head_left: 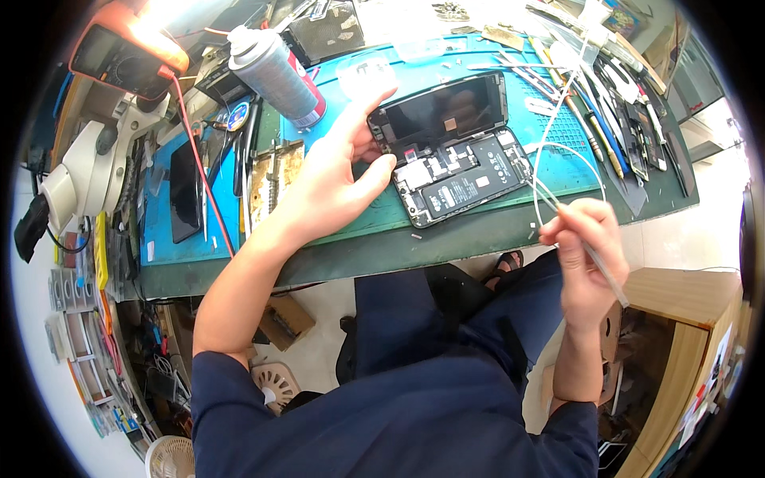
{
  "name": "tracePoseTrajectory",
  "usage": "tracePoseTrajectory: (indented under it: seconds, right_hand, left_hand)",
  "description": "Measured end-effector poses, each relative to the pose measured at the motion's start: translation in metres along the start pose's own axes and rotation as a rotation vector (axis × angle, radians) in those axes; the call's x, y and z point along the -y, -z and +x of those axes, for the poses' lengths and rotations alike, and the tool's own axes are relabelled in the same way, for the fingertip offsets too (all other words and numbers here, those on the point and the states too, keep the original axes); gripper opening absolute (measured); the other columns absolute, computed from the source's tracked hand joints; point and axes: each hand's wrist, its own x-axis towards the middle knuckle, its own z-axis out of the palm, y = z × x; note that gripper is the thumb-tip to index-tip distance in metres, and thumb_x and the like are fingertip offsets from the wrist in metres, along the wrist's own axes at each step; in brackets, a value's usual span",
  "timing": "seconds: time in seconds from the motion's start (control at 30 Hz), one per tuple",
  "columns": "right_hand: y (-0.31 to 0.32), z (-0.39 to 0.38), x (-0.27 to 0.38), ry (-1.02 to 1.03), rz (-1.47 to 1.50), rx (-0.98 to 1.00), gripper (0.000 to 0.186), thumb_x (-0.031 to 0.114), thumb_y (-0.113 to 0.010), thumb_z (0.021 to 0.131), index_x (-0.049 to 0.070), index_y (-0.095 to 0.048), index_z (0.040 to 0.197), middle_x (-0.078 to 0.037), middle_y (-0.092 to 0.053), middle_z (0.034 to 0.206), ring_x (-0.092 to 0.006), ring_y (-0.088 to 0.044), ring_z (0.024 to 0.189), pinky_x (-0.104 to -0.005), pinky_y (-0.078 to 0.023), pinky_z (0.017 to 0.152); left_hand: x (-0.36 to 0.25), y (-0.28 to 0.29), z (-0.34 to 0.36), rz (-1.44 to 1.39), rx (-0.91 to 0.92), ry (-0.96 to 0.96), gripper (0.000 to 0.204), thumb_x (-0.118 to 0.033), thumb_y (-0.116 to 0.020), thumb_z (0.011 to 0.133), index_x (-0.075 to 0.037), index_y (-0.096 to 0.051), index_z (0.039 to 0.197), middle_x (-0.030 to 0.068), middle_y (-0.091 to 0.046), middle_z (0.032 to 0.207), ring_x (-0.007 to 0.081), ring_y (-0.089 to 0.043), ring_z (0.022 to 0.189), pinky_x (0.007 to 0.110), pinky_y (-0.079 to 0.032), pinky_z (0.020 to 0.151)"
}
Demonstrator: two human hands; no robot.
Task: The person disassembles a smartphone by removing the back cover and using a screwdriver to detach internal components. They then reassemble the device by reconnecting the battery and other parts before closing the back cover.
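An opened smartphone lies on the blue mat, its battery (462,193) and circuit parts bare in the lower housing. Its dark screen (446,111) is tilted up along the far side of the housing. My left hand (339,179) grips the left edge of that screen, fingers at the edge and thumb stretched out beside the housing. In my right hand (586,239) is a pair of metal tweezers (598,263), pinched between thumb and fingers. Their tips point at the housing's right end; whether they touch it I cannot tell. A thin white cable (570,84) loops down past the tweezers.
Left of the phone stand a spray can (279,76), a dark phone (186,191), an orange multimeter (127,52) and a white microscope arm (88,163). Several hand tools (590,119) lie at the right. A red lead (198,151) crosses the left side. A wooden cabinet (685,299) stands at lower right.
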Motion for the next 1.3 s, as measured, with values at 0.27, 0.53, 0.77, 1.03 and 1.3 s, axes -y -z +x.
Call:
tracePoseTrajectory:
  seconds: [0.27,0.53,0.77,1.03,1.3]
  right_hand:
    - [-0.027,0.007,0.006,0.030,-0.056,0.009,0.025,-0.004,-0.072,0.088,-0.003,-0.071,0.113,-0.012,-0.071,0.092,-0.0199,-0.068,0.079,-0.0296,-0.054,0.072]
    - [-0.004,0.078,-0.001,-0.116,0.255,-0.106,0.024,0.011,-0.067,0.101,-0.002,-0.070,0.121,-0.010,-0.074,0.099,-0.0159,-0.070,0.088,-0.0262,-0.056,0.074]
    - [-0.051,0.063,0.003,0.492,-0.340,0.086,0.030,-0.006,-0.075,0.085,-0.002,-0.071,0.114,-0.016,-0.072,0.105,-0.0233,-0.072,0.090,-0.0329,-0.059,0.079]
    - [-0.076,0.025,-0.009,0.460,-0.372,-0.003,0.032,-0.003,-0.077,0.076,-0.002,-0.072,0.108,-0.014,-0.071,0.099,-0.0272,-0.071,0.081,-0.0345,-0.058,0.070]
    - [-0.079,0.022,-0.018,0.525,-0.542,-0.048,0.034,0.001,-0.076,0.074,0.002,-0.072,0.108,-0.010,-0.070,0.098,-0.0233,-0.067,0.079,-0.0337,-0.050,0.071]
  left_hand:
    - [0.002,-0.003,0.003,-0.063,-0.040,-0.028,0.070,0.006,-0.059,0.096,-0.006,-0.031,0.159,0.0109,-0.063,0.119,0.0143,-0.062,0.109,0.031,-0.050,0.098]
    - [0.009,-0.001,0.003,-0.069,-0.024,-0.038,0.068,0.004,-0.060,0.097,-0.005,-0.031,0.158,0.0118,-0.065,0.119,0.0148,-0.063,0.108,0.031,-0.050,0.098]
    - [0.005,-0.001,0.003,-0.061,-0.015,-0.033,0.068,0.004,-0.059,0.098,-0.004,-0.030,0.159,0.0114,-0.064,0.124,0.0151,-0.062,0.112,0.030,-0.049,0.098]
    - [0.003,-0.003,0.002,-0.104,-0.005,-0.041,0.067,0.005,-0.057,0.098,-0.004,-0.030,0.159,0.0131,-0.063,0.130,0.0167,-0.060,0.120,0.031,-0.047,0.102]
    - [0.007,-0.002,0.004,-0.121,-0.001,-0.021,0.067,0.006,-0.055,0.098,-0.005,-0.029,0.159,0.0140,-0.062,0.131,0.0174,-0.060,0.121,0.031,-0.047,0.103]
